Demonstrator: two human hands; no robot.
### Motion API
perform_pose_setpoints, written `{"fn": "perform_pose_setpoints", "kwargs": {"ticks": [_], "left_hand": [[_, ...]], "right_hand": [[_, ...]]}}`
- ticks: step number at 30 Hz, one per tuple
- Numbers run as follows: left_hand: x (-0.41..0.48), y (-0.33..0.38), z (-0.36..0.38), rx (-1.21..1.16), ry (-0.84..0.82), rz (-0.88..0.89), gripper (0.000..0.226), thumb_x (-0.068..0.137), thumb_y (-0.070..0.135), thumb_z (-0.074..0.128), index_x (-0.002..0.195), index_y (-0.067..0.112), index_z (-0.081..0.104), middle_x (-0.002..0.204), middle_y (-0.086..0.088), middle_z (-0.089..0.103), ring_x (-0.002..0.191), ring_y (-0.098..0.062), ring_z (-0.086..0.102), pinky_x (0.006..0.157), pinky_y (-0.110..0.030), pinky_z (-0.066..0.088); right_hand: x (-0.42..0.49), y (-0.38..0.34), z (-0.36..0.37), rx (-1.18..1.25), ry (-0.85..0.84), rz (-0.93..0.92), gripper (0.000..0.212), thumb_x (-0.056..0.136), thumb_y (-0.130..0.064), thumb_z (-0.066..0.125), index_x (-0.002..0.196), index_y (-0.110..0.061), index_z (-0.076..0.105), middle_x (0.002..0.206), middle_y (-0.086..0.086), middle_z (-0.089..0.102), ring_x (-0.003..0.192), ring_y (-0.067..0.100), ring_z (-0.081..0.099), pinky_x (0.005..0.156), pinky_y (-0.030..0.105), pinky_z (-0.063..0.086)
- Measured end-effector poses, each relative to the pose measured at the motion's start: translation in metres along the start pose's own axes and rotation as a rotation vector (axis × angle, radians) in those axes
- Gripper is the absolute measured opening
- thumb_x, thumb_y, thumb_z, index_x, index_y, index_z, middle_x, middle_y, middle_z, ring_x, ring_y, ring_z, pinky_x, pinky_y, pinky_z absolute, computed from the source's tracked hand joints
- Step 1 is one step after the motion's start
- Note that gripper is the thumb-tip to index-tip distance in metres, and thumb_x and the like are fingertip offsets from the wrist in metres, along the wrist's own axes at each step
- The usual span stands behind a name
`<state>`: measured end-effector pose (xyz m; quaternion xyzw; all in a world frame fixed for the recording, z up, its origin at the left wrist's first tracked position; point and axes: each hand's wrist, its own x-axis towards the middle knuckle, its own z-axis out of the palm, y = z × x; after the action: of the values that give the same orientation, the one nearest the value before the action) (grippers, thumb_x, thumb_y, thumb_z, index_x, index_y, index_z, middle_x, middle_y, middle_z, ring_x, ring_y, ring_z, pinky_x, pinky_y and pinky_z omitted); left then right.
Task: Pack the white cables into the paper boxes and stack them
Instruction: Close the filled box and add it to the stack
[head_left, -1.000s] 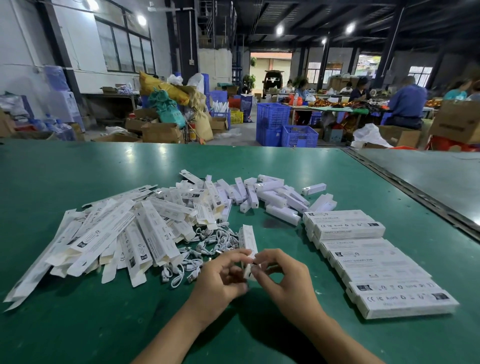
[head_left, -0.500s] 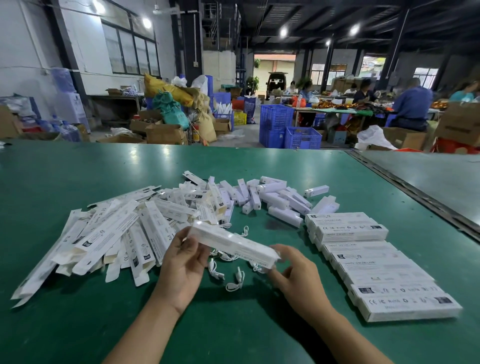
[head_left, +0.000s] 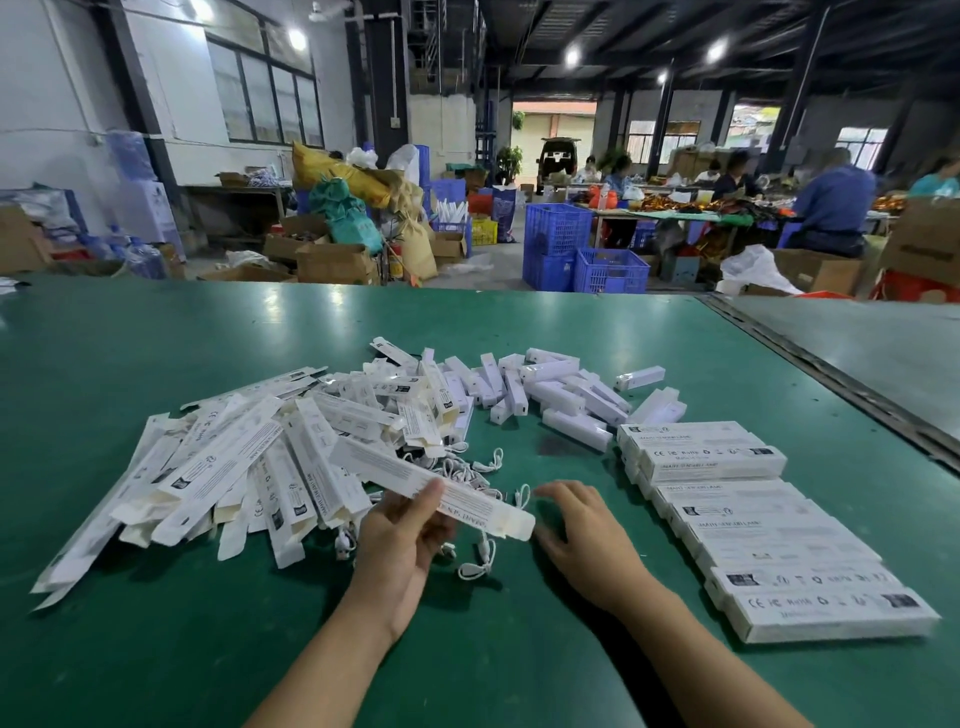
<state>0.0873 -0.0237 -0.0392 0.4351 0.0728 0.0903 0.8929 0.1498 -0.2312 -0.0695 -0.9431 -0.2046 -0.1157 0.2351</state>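
My left hand (head_left: 402, 540) grips a long white paper box (head_left: 395, 470) near its middle, thumb on top; the box slants from upper left to lower right above the table. My right hand (head_left: 582, 530) hovers just right of the box's open end, fingers loosely spread, holding nothing. Several small white cables (head_left: 475, 564) lie on the green table (head_left: 156, 649) under and behind the hands. A heap of flat, unfilled paper boxes (head_left: 234, 467) lies to the left. Closed boxes are stacked in a row (head_left: 753, 525) at the right.
Several small white block-shaped items (head_left: 556, 395) are scattered behind the cables. A metal seam (head_left: 831, 384) divides this table from another at the right. Beyond the far edge are blue crates (head_left: 582, 249), cardboard boxes and seated people.
My right hand has let go of the box's end and drawn slightly right. My left hand alone now holds the box, which has shifted left and tilted.
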Motion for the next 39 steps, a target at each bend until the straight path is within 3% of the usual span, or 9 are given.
{"fn": "perform_pose_setpoints", "kwargs": {"ticks": [7,14,18,20,25,28,31,35,39], "left_hand": [[0.002,-0.002,0.005,0.009,0.098,0.052,0.015,0.072,0.022,0.072,0.078,0.012,0.063,0.062,-0.001,0.067,0.055,-0.009,0.063,0.054,-0.021,0.056],[0.004,-0.004,0.007,-0.004,0.128,0.044,0.016,0.07,0.024,0.073,0.072,0.014,0.06,0.06,-0.002,0.064,0.054,-0.011,0.064,0.053,-0.022,0.056],[0.003,-0.003,0.007,-0.006,0.098,0.032,0.014,0.069,0.025,0.074,0.058,0.018,0.068,0.061,-0.004,0.065,0.055,-0.012,0.065,0.055,-0.022,0.057],[0.003,-0.003,0.007,-0.013,0.098,0.034,0.011,0.068,0.024,0.074,0.064,0.018,0.066,0.063,-0.004,0.064,0.057,-0.013,0.064,0.056,-0.023,0.057],[0.005,-0.003,0.003,-0.042,0.088,0.023,0.017,0.068,0.023,0.074,0.074,0.013,0.062,0.067,-0.006,0.064,0.06,-0.014,0.065,0.057,-0.023,0.057],[0.005,-0.003,0.003,-0.03,0.085,0.022,0.018,0.067,0.024,0.075,0.074,0.013,0.062,0.067,-0.005,0.064,0.061,-0.014,0.065,0.057,-0.023,0.057],[0.006,-0.004,0.004,-0.031,0.081,0.02,0.018,0.068,0.024,0.075,0.075,0.013,0.062,0.068,-0.005,0.065,0.061,-0.014,0.065,0.057,-0.023,0.057],[0.007,-0.003,0.003,-0.043,0.093,0.015,0.022,0.067,0.024,0.075,0.076,0.01,0.061,0.068,-0.007,0.063,0.059,-0.014,0.064,0.057,-0.023,0.057],[0.008,-0.003,0.003,-0.054,0.104,0.012,0.023,0.068,0.024,0.074,0.08,0.009,0.06,0.07,-0.008,0.062,0.06,-0.015,0.064,0.058,-0.023,0.058]], "right_hand": [[0.039,0.015,0.012,-0.166,-0.09,0.153,0.059,0.099,-0.053,0.036,0.147,-0.02,0.031,0.163,0.006,0.008,0.15,0.02,-0.009,0.12,0.044,0.017],[0.067,0.022,0.016,-0.225,-0.19,0.221,0.062,0.096,-0.065,0.023,0.145,-0.027,0.03,0.163,0.012,-0.011,0.147,0.033,-0.023,0.12,0.046,-0.001],[0.078,0.023,0.012,-0.237,-0.211,0.237,0.068,0.096,-0.066,0.022,0.151,-0.027,0.022,0.162,0.017,-0.012,0.147,0.034,-0.02,0.121,0.045,-0.006],[0.081,0.024,0.012,-0.23,-0.208,0.269,0.069,0.096,-0.067,0.023,0.151,-0.026,0.021,0.161,0.019,-0.012,0.149,0.033,-0.014,0.121,0.043,-0.004],[0.084,0.02,0.013,-0.416,0.002,0.16,0.057,0.095,-0.06,0.03,0.14,-0.026,0.038,0.151,0.012,0.031,0.138,0.03,0.027,0.113,0.046,0.023],[0.082,0.022,0.015,-0.406,0.04,0.106,0.05,0.095,-0.051,0.036,0.139,-0.026,0.037,0.151,0.009,0.028,0.14,0.028,0.02,0.115,0.044,0.02],[0.081,0.023,0.016,-0.33,0.013,0.231,0.053,0.095,-0.044,0.037,0.144,-0.024,0.028,0.156,0.013,0.02,0.145,0.031,0.013,0.116,0.046,0.014],[0.078,0.024,0.016,-0.321,0.053,0.28,0.049,0.097,-0.036,0.037,0.142,-0.015,0.032,0.145,0.011,0.038,0.135,0.03,0.03,0.109,0.047,0.025],[0.075,0.024,0.014,-0.352,0.077,0.287,0.041,0.098,-0.036,0.037,0.131,-0.013,0.042,0.134,0.01,0.038,0.125,0.031,0.033,0.102,0.045,0.033]]}}
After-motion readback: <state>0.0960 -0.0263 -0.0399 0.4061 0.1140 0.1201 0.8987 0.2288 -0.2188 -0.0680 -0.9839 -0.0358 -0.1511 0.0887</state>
